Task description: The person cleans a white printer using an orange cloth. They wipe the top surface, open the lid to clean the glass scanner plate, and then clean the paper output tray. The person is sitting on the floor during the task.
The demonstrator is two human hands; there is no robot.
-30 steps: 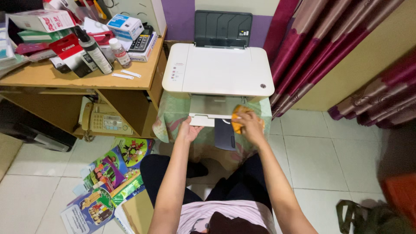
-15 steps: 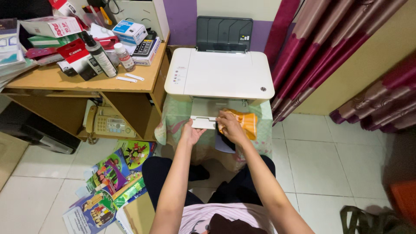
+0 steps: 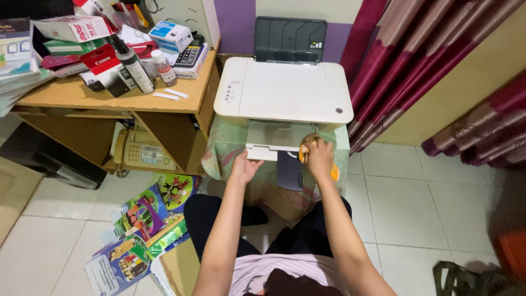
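Note:
A white printer [image 3: 285, 90] with a dark raised paper support [image 3: 289, 39] stands on a low stand draped in a green patterned cloth [image 3: 222, 148]. Its white output tray [image 3: 271, 143] is folded down at the front, with a dark extension flap [image 3: 289, 171] sticking out. My left hand [image 3: 244, 166] grips the tray's front left edge. My right hand [image 3: 319, 156] presses an orange cloth [image 3: 333, 173] against the right side of the tray; most of the cloth is hidden under the hand.
A wooden desk [image 3: 109, 98] at the left carries boxes, ink bottles [image 3: 133, 66] and a calculator [image 3: 188, 55]. A beige telephone [image 3: 139, 152] sits on its lower shelf. Colourful books [image 3: 143, 216] lie on the tiled floor. Maroon curtains [image 3: 433, 66] hang at the right.
My right hand with the orange cloth moved right along the tray and bunched the cloth beneath it. My left hand kept its hold on the tray edge.

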